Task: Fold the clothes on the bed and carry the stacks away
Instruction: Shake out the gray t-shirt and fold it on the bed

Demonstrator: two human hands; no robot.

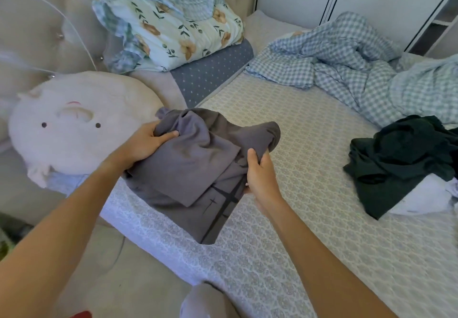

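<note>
The bed fills the frame's right and centre. At centre, a partly folded grey garment hangs above it, left hand and right hand each clamped in a curled grip on opposite edges.

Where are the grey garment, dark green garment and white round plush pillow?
grey garment (195, 169), head view, folded middle panel
dark green garment (401, 159), head view, crumpled centre
white round plush pillow (74, 129), head view, face area
</note>
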